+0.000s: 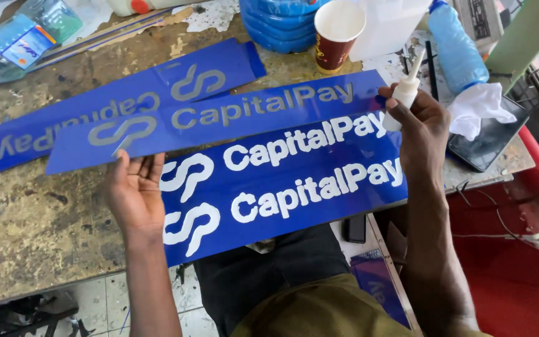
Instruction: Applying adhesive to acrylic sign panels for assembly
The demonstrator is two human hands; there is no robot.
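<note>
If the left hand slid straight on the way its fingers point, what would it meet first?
The left hand points up the table; its fingertips already sit at the edge of the upper blue strip, so probably that strip first, though depth is unclear.

Blue sign strips: four; two with grey lettering across the upper left, two with white lettering at centre.
Hands: two; left lower left of centre, right right of centre.
Glue bottle: one, upper right.
Paper cup: one, top centre.
Plastic bottle: one, top right.
White cloth: one, right.
Phones: two; large at right, small lower centre.
</note>
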